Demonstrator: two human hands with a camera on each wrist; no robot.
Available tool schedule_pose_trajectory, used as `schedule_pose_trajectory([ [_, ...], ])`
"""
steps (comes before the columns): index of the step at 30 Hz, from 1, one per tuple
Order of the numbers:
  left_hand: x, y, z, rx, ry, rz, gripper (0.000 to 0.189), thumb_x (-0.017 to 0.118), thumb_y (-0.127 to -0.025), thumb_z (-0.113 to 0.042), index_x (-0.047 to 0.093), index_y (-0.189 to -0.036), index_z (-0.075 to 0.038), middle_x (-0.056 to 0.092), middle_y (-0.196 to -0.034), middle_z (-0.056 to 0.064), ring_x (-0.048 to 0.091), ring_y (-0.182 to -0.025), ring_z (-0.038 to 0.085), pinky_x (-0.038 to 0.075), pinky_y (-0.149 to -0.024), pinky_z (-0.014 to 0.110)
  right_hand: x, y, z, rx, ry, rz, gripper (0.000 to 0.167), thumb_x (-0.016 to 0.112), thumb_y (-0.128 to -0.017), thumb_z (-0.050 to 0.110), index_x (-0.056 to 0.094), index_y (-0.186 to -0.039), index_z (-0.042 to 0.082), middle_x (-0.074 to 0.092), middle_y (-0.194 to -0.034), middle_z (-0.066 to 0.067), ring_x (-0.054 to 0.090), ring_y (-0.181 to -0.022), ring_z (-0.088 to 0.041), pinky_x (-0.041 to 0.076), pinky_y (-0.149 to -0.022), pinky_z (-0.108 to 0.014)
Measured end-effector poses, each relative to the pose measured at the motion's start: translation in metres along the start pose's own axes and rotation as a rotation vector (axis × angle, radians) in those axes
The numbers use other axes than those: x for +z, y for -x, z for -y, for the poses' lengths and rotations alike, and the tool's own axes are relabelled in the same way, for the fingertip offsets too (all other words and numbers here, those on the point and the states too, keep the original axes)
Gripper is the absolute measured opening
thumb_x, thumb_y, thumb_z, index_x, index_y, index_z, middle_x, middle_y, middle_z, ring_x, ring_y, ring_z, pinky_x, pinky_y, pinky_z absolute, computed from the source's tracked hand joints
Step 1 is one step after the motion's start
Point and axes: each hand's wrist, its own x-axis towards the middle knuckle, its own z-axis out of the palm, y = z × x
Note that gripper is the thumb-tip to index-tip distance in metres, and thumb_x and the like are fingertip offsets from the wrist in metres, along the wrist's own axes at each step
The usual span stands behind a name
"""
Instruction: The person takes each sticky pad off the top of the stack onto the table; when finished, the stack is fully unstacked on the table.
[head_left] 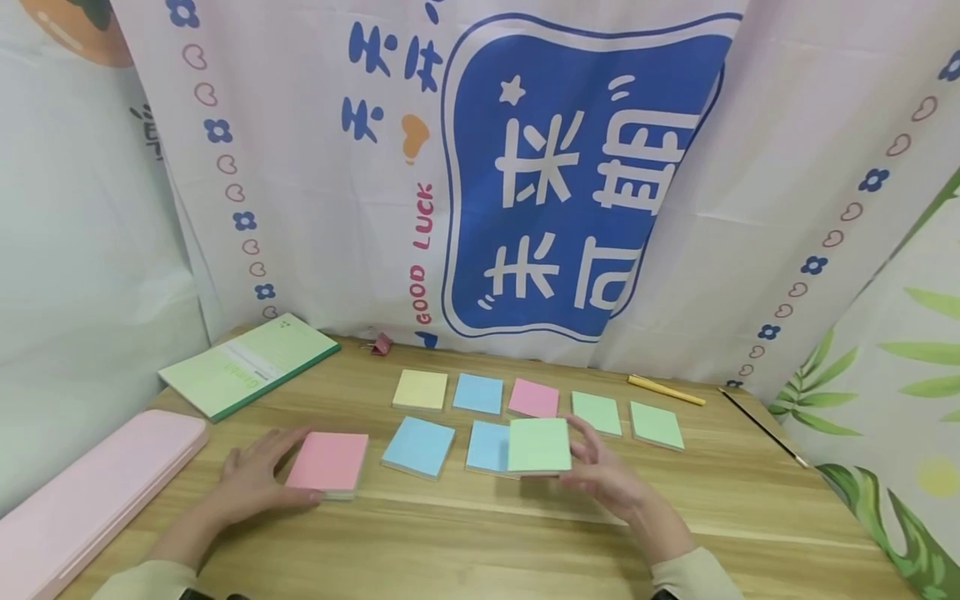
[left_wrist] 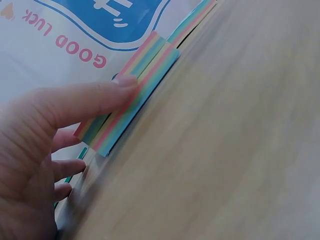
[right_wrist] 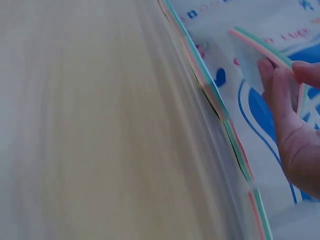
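Note:
My left hand (head_left: pixel 258 479) grips two stacked sticky note pads, the upper one pink-topped (head_left: pixel 330 460), at the left of the desk. In the left wrist view the thumb lies along the striped edges of the stack (left_wrist: pixel 145 82). My right hand (head_left: pixel 607 479) pinches a green-topped sticky note pad (head_left: pixel 539 444) by its right side. That pad is raised off the desk and partly covers a blue pad (head_left: pixel 486 446). Another blue pad (head_left: pixel 418 447) lies tilted between the hands. In the right wrist view the held pad (right_wrist: pixel 260 46) shows its layered edge.
Behind stand a yellow pad (head_left: pixel 420 389), a blue pad (head_left: pixel 477 393), a pink pad (head_left: pixel 533 397) and two green pads (head_left: pixel 597 413). A pink case (head_left: pixel 105 492) and green notebook (head_left: pixel 251 364) lie left. A binder clip (head_left: pixel 381 343), yellow pen (head_left: pixel 666 390) and thin stick (head_left: pixel 763 427) lie farther back.

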Motion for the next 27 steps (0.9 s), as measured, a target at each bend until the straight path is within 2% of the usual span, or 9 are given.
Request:
schedule_pose_trajectory([
  [4, 0.0, -0.001, 0.0, 0.002, -0.004, -0.006, 0.089, 0.069, -0.061, -0.049, 0.032, -0.131, -0.007, 0.03, -0.128, 0.029, 0.017, -0.116, 0.05, -0.001, -0.082, 0.07, -0.023, 0.012, -0.004, 0.008, -0.022, -0.065, 0.089, 0.052, -0.07, -0.015, -0.001, -0.137, 0.011, 0.036, -0.123, -0.017, 0.052, -0.095, -0.028, 0.044, -0.079, -0.037],
  [8, 0.002, -0.001, 0.001, 0.012, -0.003, -0.012, 0.089, 0.07, -0.061, -0.048, 0.031, -0.131, -0.007, 0.03, -0.128, 0.03, 0.018, -0.115, 0.05, -0.001, -0.081, 0.07, -0.037, 0.018, -0.012, 0.051, -0.009, -0.09, 0.09, 0.052, -0.071, -0.014, -0.004, -0.137, 0.01, 0.026, -0.128, -0.026, 0.053, -0.095, -0.029, 0.044, -0.079, -0.034],
  [12, 0.002, 0.0, 0.001, 0.01, -0.003, -0.011, 0.089, 0.069, -0.061, -0.048, 0.032, -0.131, -0.007, 0.03, -0.128, 0.029, 0.018, -0.116, 0.049, -0.001, -0.082, 0.069, -0.044, 0.018, -0.018, 0.083, 0.032, -0.095, 0.092, 0.055, -0.071, -0.012, -0.004, -0.138, 0.011, 0.014, -0.133, -0.031, 0.054, -0.092, -0.029, 0.044, -0.08, -0.035],
  [18, 0.002, 0.0, -0.001, 0.007, -0.011, -0.014, 0.089, 0.07, -0.061, -0.048, 0.032, -0.131, -0.007, 0.03, -0.128, 0.029, 0.018, -0.116, 0.049, -0.001, -0.082, 0.069, -0.048, 0.022, -0.017, 0.079, 0.062, -0.089, 0.09, 0.054, -0.074, -0.009, -0.007, -0.137, 0.01, -0.001, -0.134, -0.034, 0.05, -0.096, -0.032, 0.04, -0.085, -0.042],
  [20, 0.002, 0.001, 0.0, 0.006, -0.005, -0.013, 0.089, 0.07, -0.061, -0.047, 0.032, -0.131, -0.006, 0.03, -0.128, 0.03, 0.018, -0.115, 0.049, -0.001, -0.082, 0.069, -0.049, 0.026, -0.013, 0.084, 0.09, -0.104, 0.087, 0.055, -0.077, -0.007, -0.006, -0.137, 0.008, 0.002, -0.133, -0.034, 0.047, -0.1, -0.034, 0.039, -0.086, -0.043],
  [25, 0.002, 0.001, 0.0, 0.008, 0.008, -0.011, 0.089, 0.07, -0.061, -0.047, 0.032, -0.13, -0.006, 0.03, -0.128, 0.03, 0.017, -0.115, 0.049, -0.002, -0.082, 0.069, -0.048, 0.037, 0.006, 0.056, 0.31, -0.187, 0.078, 0.058, -0.08, 0.004, 0.004, -0.136, -0.001, 0.02, -0.129, -0.036, 0.047, -0.102, -0.036, 0.042, -0.082, -0.043],
  [27, 0.002, 0.001, 0.0, 0.006, 0.012, -0.01, 0.09, 0.07, -0.061, -0.048, 0.032, -0.131, -0.006, 0.029, -0.128, 0.03, 0.017, -0.116, 0.049, -0.003, -0.083, 0.069, -0.041, 0.036, 0.014, 0.025, 0.33, -0.202, 0.074, 0.058, -0.08, 0.006, 0.009, -0.135, -0.001, 0.024, -0.128, -0.036, 0.049, -0.1, -0.036, 0.042, -0.081, -0.044],
])
